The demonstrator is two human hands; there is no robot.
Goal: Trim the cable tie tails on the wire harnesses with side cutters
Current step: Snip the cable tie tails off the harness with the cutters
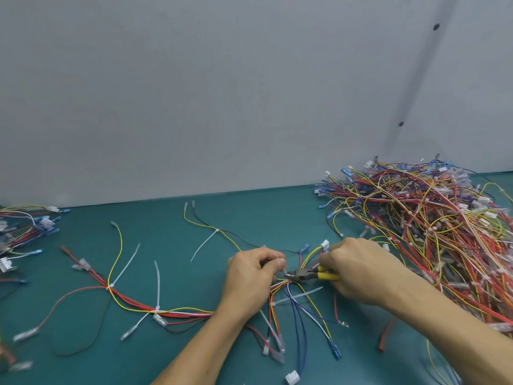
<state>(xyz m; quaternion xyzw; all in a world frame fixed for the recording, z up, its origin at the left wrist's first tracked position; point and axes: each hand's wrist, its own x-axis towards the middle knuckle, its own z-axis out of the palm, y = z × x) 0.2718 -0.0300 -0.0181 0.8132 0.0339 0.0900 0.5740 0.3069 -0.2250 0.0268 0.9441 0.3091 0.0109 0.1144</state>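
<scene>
1. The left hand (249, 276) has thumb and forefinger pinched together on a short white cable tie tail (284, 269), touching the nose of the side cutters (304, 273) from the left.
2. The right hand (358, 270) is curled round the yellow handles. The jaws look almost closed at the tail, but I cannot tell whether they have bitten.
3. To cut well, lay the blades flush against the tie's head and keep the coloured wires out of the jaws. Hold the pinch so the offcut does not fly.
4. The harness (155, 309) sprawls on the green mat (166, 218), left of and below the cutters. Long uncut tails (126, 263) stick out well left of them, and another sits just below.
5. Right of the cutters rises a big pile (430, 218) of harnesses. A smaller heap (25, 229) lies far left.
</scene>
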